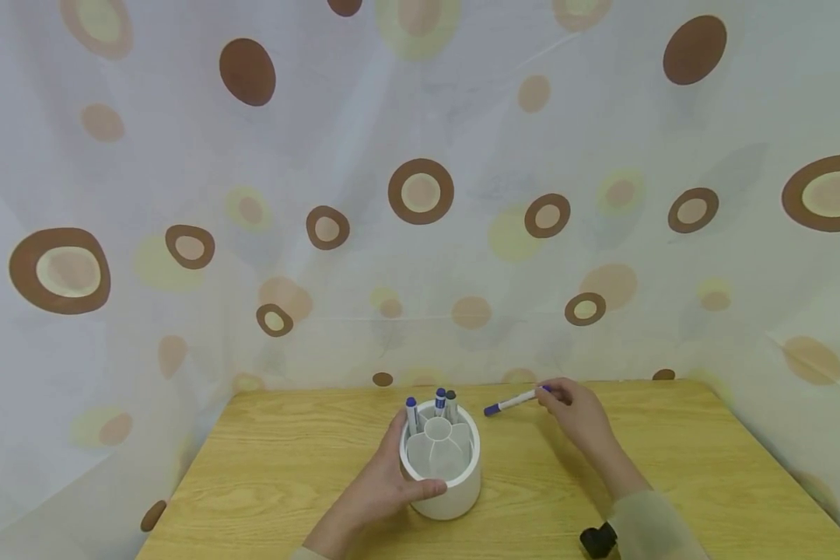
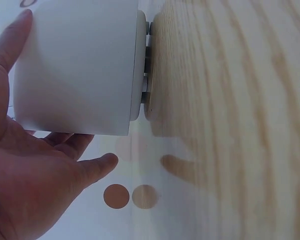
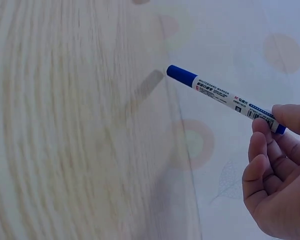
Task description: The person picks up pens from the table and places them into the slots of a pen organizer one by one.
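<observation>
A white round pen holder (image 1: 455, 502) with several compartments stands on the table. My left hand (image 1: 381, 486) grips it from the left side, with the thumb across its near side; the left wrist view shows the palm beside the smooth wall of the holder (image 2: 80, 65). Two blue-capped markers (image 1: 411, 416) and a dark-capped marker (image 1: 451, 408) stand in its rear compartments. To the right, my right hand (image 1: 581, 416) pinches a white whiteboard marker (image 3: 222, 95) by its end. Its blue cap points left toward the holder, and its shadow falls apart from it on the wood.
The light wooden table (image 1: 273, 459) runs back to a hanging sheet (image 1: 476, 257) patterned with brown and yellow ovals. A small black object (image 1: 598, 539) sits at the right sleeve.
</observation>
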The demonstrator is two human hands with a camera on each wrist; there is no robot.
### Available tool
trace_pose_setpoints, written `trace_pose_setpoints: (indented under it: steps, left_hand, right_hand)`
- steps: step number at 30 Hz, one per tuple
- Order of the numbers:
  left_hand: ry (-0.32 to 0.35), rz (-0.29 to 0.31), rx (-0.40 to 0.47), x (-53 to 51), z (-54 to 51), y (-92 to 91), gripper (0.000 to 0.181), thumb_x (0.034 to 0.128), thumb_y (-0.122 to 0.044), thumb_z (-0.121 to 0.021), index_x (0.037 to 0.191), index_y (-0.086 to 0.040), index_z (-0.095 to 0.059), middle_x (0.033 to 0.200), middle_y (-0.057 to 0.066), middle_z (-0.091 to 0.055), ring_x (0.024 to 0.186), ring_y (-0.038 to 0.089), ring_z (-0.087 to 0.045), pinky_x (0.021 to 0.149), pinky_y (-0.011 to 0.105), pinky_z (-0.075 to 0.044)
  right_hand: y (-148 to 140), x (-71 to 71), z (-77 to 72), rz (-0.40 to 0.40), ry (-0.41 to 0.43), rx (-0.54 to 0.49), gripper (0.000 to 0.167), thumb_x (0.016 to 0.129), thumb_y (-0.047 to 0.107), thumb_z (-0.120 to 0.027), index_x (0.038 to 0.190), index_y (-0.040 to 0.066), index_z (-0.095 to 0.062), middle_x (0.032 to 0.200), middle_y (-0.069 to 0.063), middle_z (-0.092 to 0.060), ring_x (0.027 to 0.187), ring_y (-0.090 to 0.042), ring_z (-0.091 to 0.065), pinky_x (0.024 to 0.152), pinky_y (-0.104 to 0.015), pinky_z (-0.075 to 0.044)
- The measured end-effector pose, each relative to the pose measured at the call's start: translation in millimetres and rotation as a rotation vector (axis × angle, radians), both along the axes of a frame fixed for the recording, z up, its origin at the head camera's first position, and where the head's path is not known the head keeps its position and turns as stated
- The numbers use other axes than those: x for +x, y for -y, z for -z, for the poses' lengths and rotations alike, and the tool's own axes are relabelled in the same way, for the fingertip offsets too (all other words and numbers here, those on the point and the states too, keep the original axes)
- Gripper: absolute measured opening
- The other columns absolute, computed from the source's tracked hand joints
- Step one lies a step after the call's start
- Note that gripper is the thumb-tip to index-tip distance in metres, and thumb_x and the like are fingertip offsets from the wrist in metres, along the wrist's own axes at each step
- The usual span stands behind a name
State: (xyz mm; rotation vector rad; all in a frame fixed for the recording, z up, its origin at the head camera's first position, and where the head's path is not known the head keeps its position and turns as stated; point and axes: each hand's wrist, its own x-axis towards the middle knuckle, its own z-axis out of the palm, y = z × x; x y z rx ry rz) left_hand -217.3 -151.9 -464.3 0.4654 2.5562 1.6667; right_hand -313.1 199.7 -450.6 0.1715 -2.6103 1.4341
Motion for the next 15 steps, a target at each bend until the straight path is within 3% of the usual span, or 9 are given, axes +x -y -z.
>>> trace_pose_setpoints:
  steps: [7,15]
  left_hand:
    - [-0.002,0.007,0.018,-1.0,2.7,1.9,0.134,0.0844,-0.034,-0.100,0.177,-0.014,-0.005,0.175,0.021,-0.033,0.156,0.047,-0.039,0.126,0.074,-0.023]
    - [-0.008,0.015,0.005,-1.1,2.6,1.3,0.133,0.0849,-0.037,-0.099,0.177,-0.016,-0.005,0.175,0.019,-0.034,0.155,0.047,-0.040,0.125,0.075,-0.026]
  right_hand:
    - [2,12.8,-5.0,0.038,-0.010,-0.065,0.044,0.112,0.037,-0.069,0.136,0.000,-0.071,0.120,-0.018,-0.076,0.105,-0.031,-0.071,0.077,-0.024,-0.056]
    - [6,28.2,-15.8,0.046,-0.044,-0.089,0.040,0.112,0.037,-0.069,0.133,0.003,-0.073,0.113,-0.012,-0.075,0.102,-0.029,-0.069,0.077,-0.025,-0.056]
